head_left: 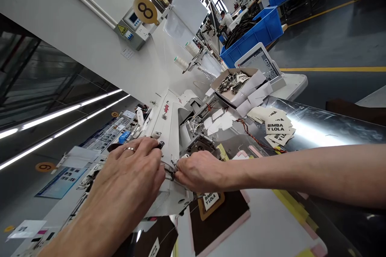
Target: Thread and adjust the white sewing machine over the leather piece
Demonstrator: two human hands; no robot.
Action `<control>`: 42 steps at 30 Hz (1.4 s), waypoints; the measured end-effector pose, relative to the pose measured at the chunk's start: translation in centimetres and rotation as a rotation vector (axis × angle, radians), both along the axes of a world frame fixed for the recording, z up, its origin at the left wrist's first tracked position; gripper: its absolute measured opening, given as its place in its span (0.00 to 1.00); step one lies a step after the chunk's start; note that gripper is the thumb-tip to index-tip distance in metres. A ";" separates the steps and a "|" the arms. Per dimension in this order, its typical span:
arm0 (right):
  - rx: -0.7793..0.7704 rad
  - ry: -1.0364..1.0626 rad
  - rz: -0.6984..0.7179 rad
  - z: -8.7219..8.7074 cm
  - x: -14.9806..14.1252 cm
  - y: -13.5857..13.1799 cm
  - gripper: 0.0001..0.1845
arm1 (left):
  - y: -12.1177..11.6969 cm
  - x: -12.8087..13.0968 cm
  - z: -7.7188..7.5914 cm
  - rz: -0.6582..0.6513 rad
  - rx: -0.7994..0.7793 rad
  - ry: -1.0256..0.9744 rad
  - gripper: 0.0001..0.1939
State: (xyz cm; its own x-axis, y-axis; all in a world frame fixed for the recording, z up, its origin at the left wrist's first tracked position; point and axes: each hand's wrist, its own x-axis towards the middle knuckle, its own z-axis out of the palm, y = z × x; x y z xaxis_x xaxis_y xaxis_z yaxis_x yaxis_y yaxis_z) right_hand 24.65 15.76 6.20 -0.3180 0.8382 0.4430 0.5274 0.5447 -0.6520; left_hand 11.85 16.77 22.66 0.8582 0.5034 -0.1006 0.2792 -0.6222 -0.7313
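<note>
A white sewing machine head (165, 118) with a red logo stands before me, tilted in the view. My left hand (132, 168), a ring on one finger, is bent over the machine's front beside a small black knob (161, 144); its fingertips are partly hidden. My right hand (200, 170) is closed at the metal thread guides on the same front, and what its fingers pinch does not show. Below it, a white label (210, 199) printed "BIMBA Y LOLA" lies in a tan frame (208, 213) on a dark brown panel (223, 225).
Loose printed labels (276, 126) lie on the shiny metal surface (313, 128) at right. Behind them are a cardboard box (256, 78) of labels, a touchscreen (261, 62) and thread cones (181, 63). A blue crate (256, 34) stands farther back, near seated people.
</note>
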 end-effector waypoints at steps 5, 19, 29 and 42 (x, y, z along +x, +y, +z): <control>-0.011 -0.014 0.068 0.3 0.6 0.2 0.19 | -0.2 0.2 0.4 0.079 -0.014 -0.028 0.23; 0.144 -0.104 0.097 -0.1 -0.3 0.7 0.07 | 0.1 0.2 -0.5 -0.056 0.057 0.095 0.19; 0.312 -0.154 0.034 -1.0 -1.0 0.7 0.08 | -0.6 -0.6 -0.4 -0.069 0.085 0.074 0.15; 0.052 -0.162 0.128 0.3 1.9 -0.3 0.07 | -0.7 -1.7 -0.2 -0.063 -0.012 -0.137 0.19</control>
